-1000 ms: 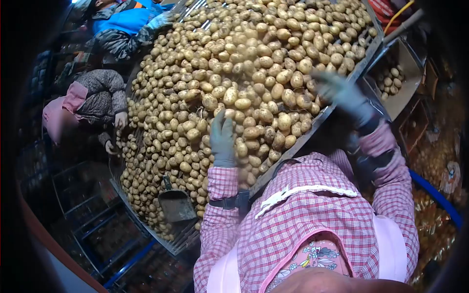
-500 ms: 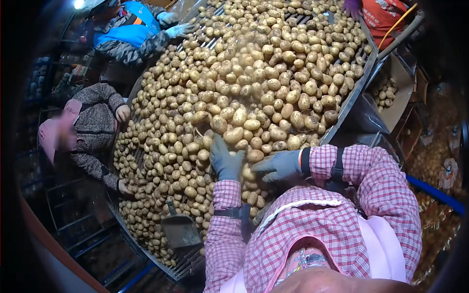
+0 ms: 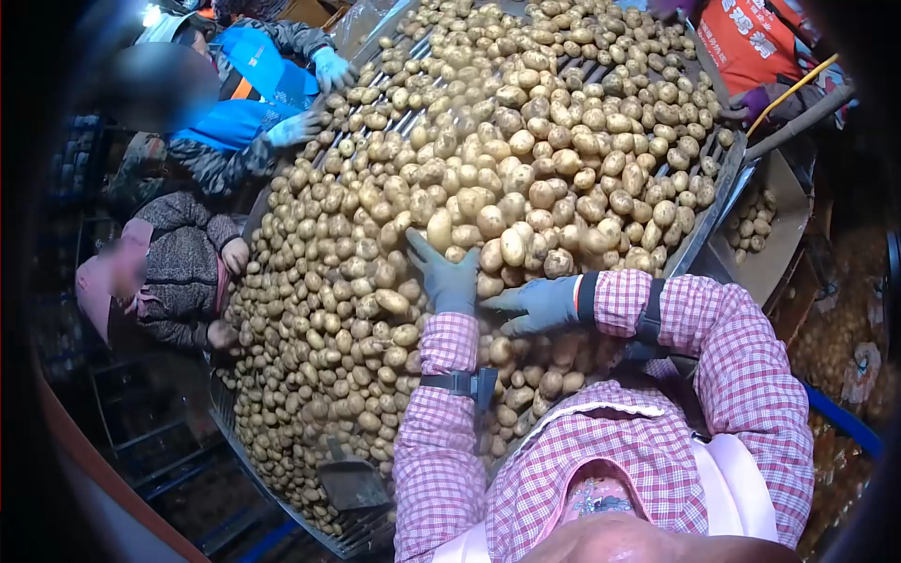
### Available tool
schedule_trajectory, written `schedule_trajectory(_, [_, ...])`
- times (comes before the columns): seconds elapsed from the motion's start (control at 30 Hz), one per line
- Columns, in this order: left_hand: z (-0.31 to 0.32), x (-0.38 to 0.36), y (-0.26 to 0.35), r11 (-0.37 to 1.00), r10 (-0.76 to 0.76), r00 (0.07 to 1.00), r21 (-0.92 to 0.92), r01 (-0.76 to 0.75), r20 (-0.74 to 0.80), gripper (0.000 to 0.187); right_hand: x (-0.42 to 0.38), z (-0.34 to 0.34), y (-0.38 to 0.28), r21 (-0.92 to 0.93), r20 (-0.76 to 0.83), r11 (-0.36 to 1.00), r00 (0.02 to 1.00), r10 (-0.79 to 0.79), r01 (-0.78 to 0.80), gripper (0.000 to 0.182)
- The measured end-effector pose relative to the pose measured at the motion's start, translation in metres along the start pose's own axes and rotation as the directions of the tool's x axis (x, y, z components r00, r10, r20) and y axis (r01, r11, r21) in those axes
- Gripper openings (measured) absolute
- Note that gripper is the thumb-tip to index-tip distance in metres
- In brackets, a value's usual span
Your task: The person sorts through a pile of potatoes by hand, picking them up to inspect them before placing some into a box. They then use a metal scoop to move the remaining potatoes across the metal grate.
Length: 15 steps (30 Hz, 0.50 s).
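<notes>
A broad heap of potatoes covers the slatted sorting table in front of me. My left hand, in a grey glove, rests among them with its thumb and fingers spread, touching potatoes beyond its fingertips. Just to its right, my right hand, gloved alike, lies across the potatoes with its fingers stretched towards the left hand. Neither hand grips a potato. Loose potatoes also lie between my hands and my body.
A dustpan-like scoop lies at the table's near left. Co-workers stand along the left side, one in a blue vest and one in a pink cap. At right, a metal rim borders the table, beside a box holding potatoes.
Both my hands have moved slightly away from my body, and more potatoes show on the near side of them. The blue-vested co-worker's gloved hands have moved back towards the left edge.
</notes>
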<state>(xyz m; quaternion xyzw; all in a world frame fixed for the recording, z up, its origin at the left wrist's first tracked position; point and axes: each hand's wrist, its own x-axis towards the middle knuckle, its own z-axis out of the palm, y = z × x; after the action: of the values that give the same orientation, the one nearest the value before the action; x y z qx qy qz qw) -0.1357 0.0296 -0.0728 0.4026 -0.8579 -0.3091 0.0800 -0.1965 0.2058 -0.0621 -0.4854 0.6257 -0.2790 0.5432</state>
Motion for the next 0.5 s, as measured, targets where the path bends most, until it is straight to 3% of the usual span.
schedule_trajectory(0.07, [0.024, 0.025, 0.005, 0.997, 0.072, 0.997, -0.009, -0.072, -0.013, 0.124, 0.0, -0.013, 0.007, -0.037, -0.07, 0.999, 0.997, -0.032, 0.03, 0.074])
schedule_trajectory(0.13, [0.035, 0.06, 0.023, 0.997, 0.058, 0.992, -0.057, -0.052, 0.113, 0.122, -0.004, -0.043, 0.007, -0.134, -0.11, 0.991, 0.994, 0.015, -0.03, 0.072])
schedule_trajectory(0.17, [0.042, 0.072, 0.034, 0.996, 0.077, 0.992, -0.054, -0.072, 0.1, 0.123, 0.001, -0.05, 0.029, -0.004, -0.119, 0.998, 0.991, -0.065, 0.065, 0.071])
schedule_trajectory(0.27, [0.072, 0.103, 0.072, 0.998, 0.027, 0.997, -0.055, -0.023, 0.066, 0.129, 0.007, -0.083, 0.055, -0.106, -0.178, 0.992, 0.98, -0.084, 0.066, 0.067])
schedule_trajectory(0.3, [0.088, 0.117, 0.082, 0.999, 0.039, 0.998, 0.016, -0.04, 0.054, 0.131, -0.002, -0.101, 0.042, -0.141, -0.185, 0.985, 0.98, 0.071, -0.098, 0.062])
schedule_trajectory(0.33, [0.095, 0.129, 0.092, 0.997, -0.073, 0.991, -0.025, 0.077, 0.108, 0.125, -0.018, -0.123, 0.023, -0.058, -0.196, 0.984, 0.969, 0.154, -0.168, 0.059])
schedule_trajectory(0.37, [0.105, 0.141, 0.098, 1.0, -0.024, 0.995, -0.017, 0.026, 0.092, 0.121, -0.032, -0.141, 0.003, 0.033, -0.194, 0.973, 0.954, 0.23, -0.228, 0.058])
schedule_trajectory(0.4, [0.112, 0.152, 0.101, 1.0, 0.021, 0.997, -0.004, -0.02, 0.075, 0.117, -0.02, -0.146, 0.026, 0.077, -0.223, 0.989, 0.965, 0.141, -0.127, 0.055])
schedule_trajectory(0.43, [0.11, 0.157, 0.114, 0.997, -0.028, 0.995, -0.073, 0.035, 0.092, 0.111, -0.009, -0.152, 0.048, 0.116, -0.25, 0.993, 0.967, 0.052, -0.023, 0.053])
schedule_trajectory(0.47, [0.104, 0.155, 0.126, 0.999, -0.031, 0.996, -0.007, 0.032, 0.085, 0.099, 0.01, -0.153, 0.08, 0.198, -0.357, 0.974, 0.933, -0.037, 0.114, 0.047])
schedule_trajectory(0.5, [0.089, 0.145, 0.134, 0.953, -0.008, 0.982, -0.296, 0.065, 0.19, 0.098, 0.004, -0.17, 0.072, 0.174, -0.358, 0.981, 0.923, 0.139, -0.08, 0.046])
